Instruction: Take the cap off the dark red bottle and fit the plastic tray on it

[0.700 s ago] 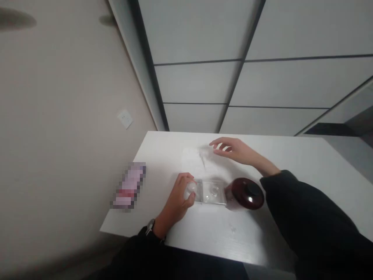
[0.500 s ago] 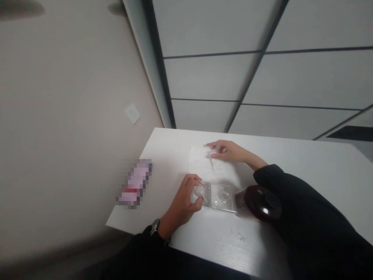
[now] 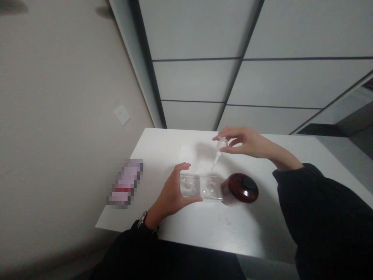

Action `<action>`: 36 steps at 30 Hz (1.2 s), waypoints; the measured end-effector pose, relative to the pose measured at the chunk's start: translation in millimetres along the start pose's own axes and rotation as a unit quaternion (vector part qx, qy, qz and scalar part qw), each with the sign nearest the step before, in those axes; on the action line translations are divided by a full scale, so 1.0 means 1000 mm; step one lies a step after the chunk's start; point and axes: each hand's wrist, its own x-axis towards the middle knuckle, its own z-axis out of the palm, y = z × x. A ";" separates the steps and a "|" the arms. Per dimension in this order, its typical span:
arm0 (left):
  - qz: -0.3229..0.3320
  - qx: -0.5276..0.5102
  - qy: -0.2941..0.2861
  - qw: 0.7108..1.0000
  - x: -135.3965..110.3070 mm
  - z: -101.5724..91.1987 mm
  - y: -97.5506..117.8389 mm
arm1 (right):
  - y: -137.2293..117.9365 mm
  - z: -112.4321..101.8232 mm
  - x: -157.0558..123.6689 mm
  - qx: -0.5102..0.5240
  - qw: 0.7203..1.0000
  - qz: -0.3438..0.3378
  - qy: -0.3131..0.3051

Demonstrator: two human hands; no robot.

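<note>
Head view looks down on a white surface (image 3: 262,229) pushed into the corner of a room. Taking the clear plastic tray (image 3: 201,187) near the middle of that surface as the landmark: the left hand (image 3: 171,192) is at the tray's left end, its grip closed around that end, with the thumb on the far edge and the fingers along the near edge. The tray lies flat on the surface and shows two round wells. Touching the tray's right end is a dark red jar (image 3: 240,189) with a black cap, standing on the surface. Above and behind the tray, the right hand (image 3: 247,140) is raised off the surface, and its grip pinches the bulb of a small clear dropper (image 3: 218,152) between thumb and fingertips. The dropper hangs tilted, its tip pointing down toward the tray's right well but apart from it. Behind the tray, a white sheet of paper (image 3: 189,152) lies flat on the surface. Well to the left of the tray, near the surface's left edge, is a blurred-out pink and red packet (image 3: 124,187). Both arms wear dark sleeves, and a watch (image 3: 142,218) shows at the left wrist.
</note>
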 end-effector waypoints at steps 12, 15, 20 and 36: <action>0.001 0.004 -0.067 0.998 0.015 0.005 0.007 | -0.090 0.019 -0.036 -0.249 0.957 -0.094 -0.114; 0.006 0.008 -0.066 0.998 0.014 0.005 0.007 | -0.095 0.029 -0.034 -0.306 0.935 -0.099 -0.149; 0.001 0.011 -0.055 0.998 0.013 0.006 0.007 | -0.092 0.052 -0.034 -0.328 0.911 -0.101 -0.228; -0.028 -0.016 -0.068 0.997 0.013 0.004 0.013 | -0.090 0.073 -0.030 -0.459 0.862 -0.037 -0.211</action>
